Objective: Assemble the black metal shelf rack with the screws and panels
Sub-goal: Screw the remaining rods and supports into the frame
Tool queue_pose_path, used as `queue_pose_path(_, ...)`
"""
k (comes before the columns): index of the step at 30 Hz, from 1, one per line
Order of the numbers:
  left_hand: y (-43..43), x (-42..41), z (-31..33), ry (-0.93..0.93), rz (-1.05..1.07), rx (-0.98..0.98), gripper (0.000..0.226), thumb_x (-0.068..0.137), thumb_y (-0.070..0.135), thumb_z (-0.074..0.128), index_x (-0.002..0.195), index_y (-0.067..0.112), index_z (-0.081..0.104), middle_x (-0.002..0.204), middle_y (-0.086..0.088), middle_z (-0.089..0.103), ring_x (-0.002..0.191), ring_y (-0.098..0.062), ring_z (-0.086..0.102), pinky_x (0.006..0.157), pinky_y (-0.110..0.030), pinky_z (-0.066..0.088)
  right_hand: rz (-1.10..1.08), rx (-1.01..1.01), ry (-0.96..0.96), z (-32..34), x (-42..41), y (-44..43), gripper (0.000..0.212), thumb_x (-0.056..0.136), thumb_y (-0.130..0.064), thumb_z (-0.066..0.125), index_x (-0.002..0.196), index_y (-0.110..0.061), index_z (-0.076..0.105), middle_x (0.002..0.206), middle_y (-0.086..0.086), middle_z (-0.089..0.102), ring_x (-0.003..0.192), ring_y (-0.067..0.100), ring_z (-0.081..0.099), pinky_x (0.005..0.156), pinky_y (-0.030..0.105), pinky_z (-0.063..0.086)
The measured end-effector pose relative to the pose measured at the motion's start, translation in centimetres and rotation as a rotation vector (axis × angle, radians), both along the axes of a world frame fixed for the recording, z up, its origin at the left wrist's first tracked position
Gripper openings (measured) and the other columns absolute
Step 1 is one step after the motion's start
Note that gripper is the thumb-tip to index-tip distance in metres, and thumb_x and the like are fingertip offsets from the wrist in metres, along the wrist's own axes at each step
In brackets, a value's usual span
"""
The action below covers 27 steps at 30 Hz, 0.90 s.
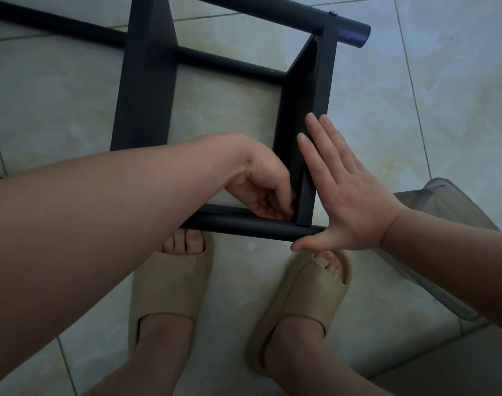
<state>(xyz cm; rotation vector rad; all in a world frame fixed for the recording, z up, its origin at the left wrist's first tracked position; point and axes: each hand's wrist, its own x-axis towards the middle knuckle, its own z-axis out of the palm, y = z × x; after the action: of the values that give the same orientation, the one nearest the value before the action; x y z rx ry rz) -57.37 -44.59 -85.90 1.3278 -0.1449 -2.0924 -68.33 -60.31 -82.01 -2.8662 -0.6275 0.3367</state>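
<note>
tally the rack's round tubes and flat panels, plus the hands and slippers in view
black round tubes: 3
black flat panels: 2
hands: 2, the left hand and the right hand
beige slippers: 2
total: 9

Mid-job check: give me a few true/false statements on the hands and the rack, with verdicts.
1. The right hand lies flat, fingers straight, against the outer side of the right panel. True.
2. The left hand hangs idle in the air. False: its curled fingers are at the inner corner where that panel meets the near tube.
3. The rack stands upright. False: it lies on its side on the tiled floor.
4. Both feet wear beige slides. True.
</note>
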Motion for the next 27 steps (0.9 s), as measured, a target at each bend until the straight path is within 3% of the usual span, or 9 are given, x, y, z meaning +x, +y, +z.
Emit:
queue_pose_path(3,0.31,0.08,0.11,0.054,-0.018,-0.008,0.014,0.093,0.005,0.057,0.099,0.009,0.069,0.092,-0.007,0.070,0.084,-0.016,0.065,0.090,-0.030,0.051,0.002,-0.001,-0.001,-0.04,0.00,-0.01,0.137,0.074,-0.096,0.041,0.158,0.008,0.010,0.166,0.028,0.001,0.156,0.043,-0.004,0.125,0.060,0.013)
queue_pose_path(8,-0.38,0.05,0.16,-0.062,-0.081,-0.007,0.015,0.094,-0.001,0.055,0.095,0.008,0.067,0.079,-0.004,0.066,0.072,-0.012,0.062,0.068,-0.020,0.053,0.003,-0.006,-0.002,-0.01,0.01,-0.03,0.137,0.074,-0.096,0.042,0.158,0.008,0.011,0.166,0.029,0.001,0.156,0.043,-0.004,0.125,0.059,0.012)
queue_pose_path(14,0.12,-0.44,-0.11,0.001,0.026,-0.042,0.022,0.093,-0.009,0.052,0.107,0.003,0.063,0.098,-0.014,0.064,0.087,-0.019,0.064,0.086,-0.028,0.052,0.006,0.003,-0.004,-0.07,0.01,-0.04,0.137,0.074,-0.095,0.042,0.158,0.009,0.011,0.166,0.030,0.002,0.155,0.044,-0.003,0.124,0.061,0.015)
queue_pose_path(18,0.55,-0.48,-0.36,0.037,0.063,-0.050,0.022,0.093,-0.007,0.053,0.109,0.003,0.063,0.104,-0.015,0.065,0.087,-0.019,0.066,0.090,-0.029,0.052,0.003,0.002,0.001,-0.10,0.02,-0.04,0.137,0.074,-0.095,0.043,0.158,0.008,0.010,0.166,0.029,0.001,0.155,0.044,-0.004,0.124,0.060,0.014)
queue_pose_path(23,0.02,-0.17,0.00,-0.040,-0.033,-0.019,0.012,0.093,0.002,0.057,0.096,0.008,0.068,0.080,-0.005,0.067,0.074,-0.013,0.062,0.076,-0.024,0.052,0.003,-0.005,0.001,0.01,0.02,-0.02,0.137,0.074,-0.095,0.043,0.158,0.008,0.010,0.166,0.029,0.001,0.155,0.044,-0.004,0.125,0.059,0.013)
queue_pose_path(27,-0.27,-0.24,0.04,-0.079,-0.031,-0.030,0.015,0.093,-0.003,0.056,0.101,0.004,0.066,0.084,-0.009,0.065,0.075,-0.014,0.062,0.079,-0.025,0.052,0.005,-0.003,0.002,-0.02,-0.01,-0.03,0.137,0.074,-0.095,0.043,0.158,0.008,0.009,0.166,0.030,0.000,0.155,0.043,-0.005,0.125,0.059,0.012)
